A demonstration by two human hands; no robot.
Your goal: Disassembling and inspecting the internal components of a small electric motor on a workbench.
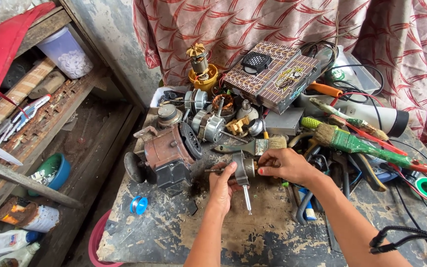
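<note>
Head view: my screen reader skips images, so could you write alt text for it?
A left hand and right hand hold a small motor part with a metal shaft over a worn workbench crowded with motors, paintbrushes and tools.

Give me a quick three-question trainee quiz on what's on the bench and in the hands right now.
1. True or false: both hands touch the small metal part with a shaft.
2. Which lies just behind the right hand? A) green-handled brush B) dark-handled paintbrush C) blue solder spool
3. What lies on the bench directly left of the left hand?

Key: 1. True. 2. B. 3. A rusty motor housing.
</note>
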